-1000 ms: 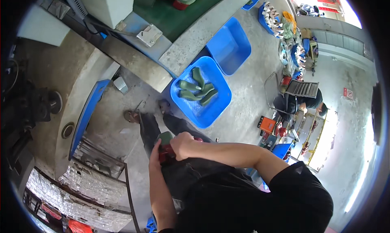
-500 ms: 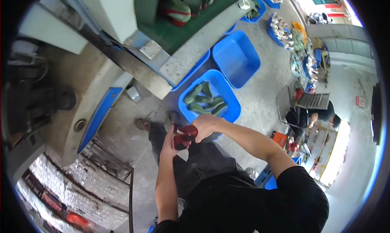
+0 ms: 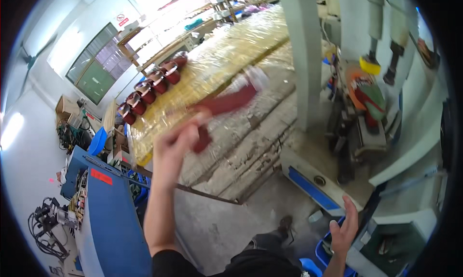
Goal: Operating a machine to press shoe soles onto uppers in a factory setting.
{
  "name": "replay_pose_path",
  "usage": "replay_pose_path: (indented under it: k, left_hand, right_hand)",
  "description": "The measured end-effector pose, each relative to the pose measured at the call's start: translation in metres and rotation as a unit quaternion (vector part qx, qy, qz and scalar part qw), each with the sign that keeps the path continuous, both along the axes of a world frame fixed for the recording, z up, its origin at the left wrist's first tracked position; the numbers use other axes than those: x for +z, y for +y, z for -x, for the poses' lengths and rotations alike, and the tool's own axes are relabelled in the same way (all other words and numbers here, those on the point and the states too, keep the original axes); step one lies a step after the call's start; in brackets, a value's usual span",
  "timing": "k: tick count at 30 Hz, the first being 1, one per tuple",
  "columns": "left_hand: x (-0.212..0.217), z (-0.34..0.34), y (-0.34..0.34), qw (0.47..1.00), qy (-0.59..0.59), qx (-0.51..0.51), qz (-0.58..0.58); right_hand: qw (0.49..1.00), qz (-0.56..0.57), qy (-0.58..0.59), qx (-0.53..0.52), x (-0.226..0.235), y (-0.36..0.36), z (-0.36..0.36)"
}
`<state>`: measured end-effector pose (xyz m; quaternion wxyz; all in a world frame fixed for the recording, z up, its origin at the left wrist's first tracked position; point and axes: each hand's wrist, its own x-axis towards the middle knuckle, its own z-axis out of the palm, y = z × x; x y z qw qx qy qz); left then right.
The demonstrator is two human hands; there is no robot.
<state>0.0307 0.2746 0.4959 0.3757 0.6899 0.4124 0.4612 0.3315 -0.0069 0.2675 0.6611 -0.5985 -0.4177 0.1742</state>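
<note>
Dark red shoe piece: held up [image 3: 234,101] in front of the person, slanting from the left hand toward the far right. It is blurred, so its pale far end and finer shape are hard to read.
Left hand: this grip [image 3: 176,141] is closed round the near end of the piece and bears it alone; in the preceding pictures both hands were on a dark red piece.
Right hand: released, fingers spread and nothing in them [image 3: 343,236], low on the right and well apart from the piece.
What changed: the view has swung from the floor tubs to the wrapped counter [image 3: 236,50], and two-handed handling has given way to a one-handed hold. I judge that the work with both hands on this piece has paused and that it is being carried.
Counter: covered in clear film, with a yellow edge, it lies behind the piece in view. Whether the two touch cannot be told.
Row of dark red shoes: lined up [image 3: 160,85] along the counter's far left edge, apart from the held piece.
Blue tub: partly visible [image 3: 320,253] at the near right, beyond the right hand's wrist.
Machine on the right: carries a green-and-red shoe form [image 3: 372,103], with a yellow-tipped tool [image 3: 370,65] hanging near it.
Blue cabinet: at the near left [image 3: 111,224], left of the left forearm.
</note>
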Motion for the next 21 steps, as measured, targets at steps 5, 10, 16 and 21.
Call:
replay_pose_path:
  k: [5,10,16,21]
  left_hand:
    - [-0.017,0.026,0.27,0.985,0.016,0.133,-0.108]
    - [-0.053,0.023,0.414,0.96,0.101,0.221,-0.14]
    - [-0.053,0.042,0.475,0.917,0.227,0.264,-0.193]
    - [-0.05,-0.09,0.371,0.926,0.236,0.083,-0.281]
  right_hand:
    - [0.981,0.189,0.001,0.036,-0.017,0.052,-0.014]
    - [0.972,0.229,0.044,-0.024,-0.066,0.04,-0.032]
    - [0.949,0.265,0.145,-0.092,-0.133,-0.016,-0.036]
    - [0.923,0.098,0.281,-0.243,-0.189,-0.189,-0.111]
